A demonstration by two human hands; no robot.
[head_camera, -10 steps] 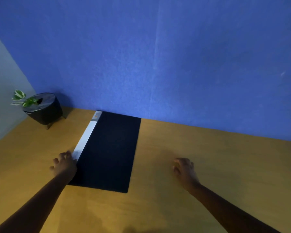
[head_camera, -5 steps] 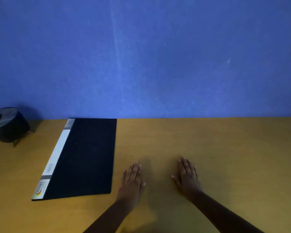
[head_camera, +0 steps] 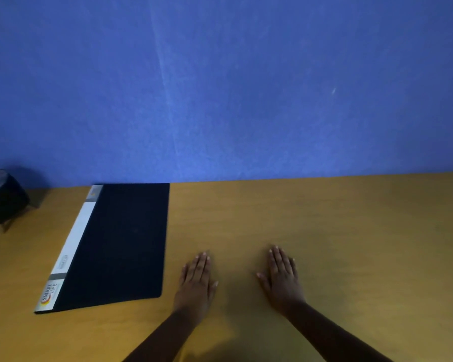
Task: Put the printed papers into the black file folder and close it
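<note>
The black file folder [head_camera: 118, 241] lies flat and closed on the wooden table [head_camera: 324, 231], left of centre, with a white label strip along its left spine. No printed papers show anywhere. My left hand [head_camera: 198, 278] rests palm down on the table just right of the folder's near corner, not touching it. My right hand [head_camera: 283, 276] lies flat beside it, a hand's width further right. Both hands hold nothing.
A dark round pot [head_camera: 2, 197] on small legs stands at the far left edge of the table. A blue wall [head_camera: 233, 87] rises along the table's back edge. Bare wood stretches to the right of my hands.
My left hand left the folder's spine and moved right onto the table beside my right hand. The view swung right, so the folder and pot shifted left. Both hands flattened.
</note>
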